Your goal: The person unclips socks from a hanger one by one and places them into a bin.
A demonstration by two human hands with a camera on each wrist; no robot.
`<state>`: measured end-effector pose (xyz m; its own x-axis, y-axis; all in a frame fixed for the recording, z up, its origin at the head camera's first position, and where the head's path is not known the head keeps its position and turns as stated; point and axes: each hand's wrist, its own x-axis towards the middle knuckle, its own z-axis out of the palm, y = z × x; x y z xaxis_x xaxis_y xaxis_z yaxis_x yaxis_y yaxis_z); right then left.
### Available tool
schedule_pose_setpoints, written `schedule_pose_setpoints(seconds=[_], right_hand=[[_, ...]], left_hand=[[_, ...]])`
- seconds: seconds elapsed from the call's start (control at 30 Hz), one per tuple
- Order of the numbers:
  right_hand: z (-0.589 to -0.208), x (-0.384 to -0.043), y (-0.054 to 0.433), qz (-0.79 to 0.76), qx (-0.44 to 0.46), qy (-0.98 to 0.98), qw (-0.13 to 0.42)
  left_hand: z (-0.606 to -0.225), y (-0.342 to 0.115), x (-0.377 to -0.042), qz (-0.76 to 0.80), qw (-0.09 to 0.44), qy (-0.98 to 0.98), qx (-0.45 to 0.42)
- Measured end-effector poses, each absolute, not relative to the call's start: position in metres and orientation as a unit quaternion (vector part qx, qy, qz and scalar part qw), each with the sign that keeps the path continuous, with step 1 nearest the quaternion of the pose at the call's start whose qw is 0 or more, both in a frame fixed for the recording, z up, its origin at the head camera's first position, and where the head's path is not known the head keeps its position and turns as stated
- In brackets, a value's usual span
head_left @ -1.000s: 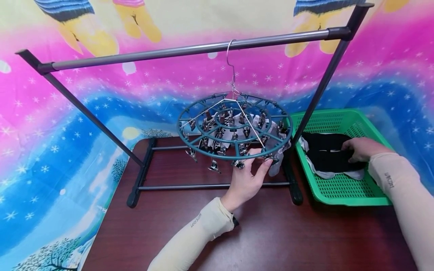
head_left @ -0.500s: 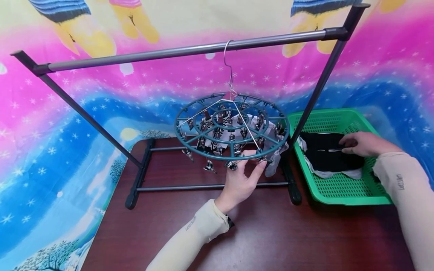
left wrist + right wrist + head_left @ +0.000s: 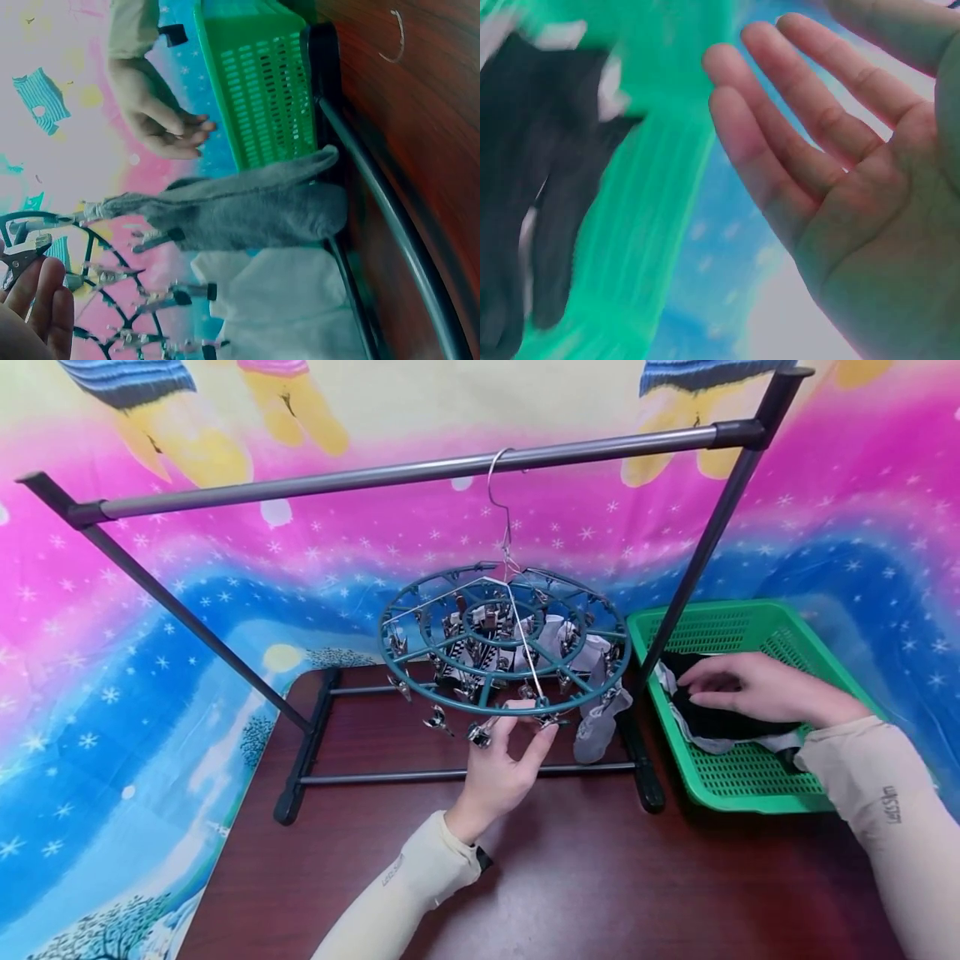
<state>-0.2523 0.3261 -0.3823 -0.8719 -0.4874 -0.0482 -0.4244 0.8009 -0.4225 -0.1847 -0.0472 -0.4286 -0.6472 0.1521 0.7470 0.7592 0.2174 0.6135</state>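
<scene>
My left hand [image 3: 495, 781] is at the front rim of a round green clip hanger [image 3: 429, 691], its thumb and fingers pinching a metal clip [image 3: 553, 720] there. The left wrist view shows a clip [image 3: 26, 259] against those fingers. My right hand [image 3: 772, 689] hovers over the green basket [image 3: 750, 803], holding nothing; its fingers [image 3: 810, 105] are extended in the right wrist view. Black socks [image 3: 701, 718] lie in the basket on lighter cloth, partly hidden by that hand. A grey sock [image 3: 255, 214] hangs from the hanger, beside white socks [image 3: 285, 296].
The hanger hooks over the top bar [image 3: 315, 485] of a metal rack, whose base bar [image 3: 405, 776] stands on the dark wooden table [image 3: 585, 877]. Checkered socks [image 3: 491, 625] hang near the hanger's middle. The rack's right post [image 3: 705, 535] rises between hanger and basket.
My left hand has shifted left, and the hanger has turned with it, bringing the grey sock forward. My right hand has lifted off the black socks and moved left.
</scene>
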Motion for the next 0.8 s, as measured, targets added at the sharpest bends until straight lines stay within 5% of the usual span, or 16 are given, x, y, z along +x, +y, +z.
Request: schedule_pose_setpoints(seconds=[0.43, 0.8], right_hand=[[-0.370, -0.210, 0.249, -0.312, -0.379, 0.864, 0.116], [-0.381, -0.199, 0.211, -0.326, -0.361, 0.865, 0.122]], left_hand=[[-0.422, -0.082, -0.180, -0.540, 0.310, -0.730, -0.282], [-0.419, -0.103, -0.180, -0.527, 0.347, -0.734, -0.250]])
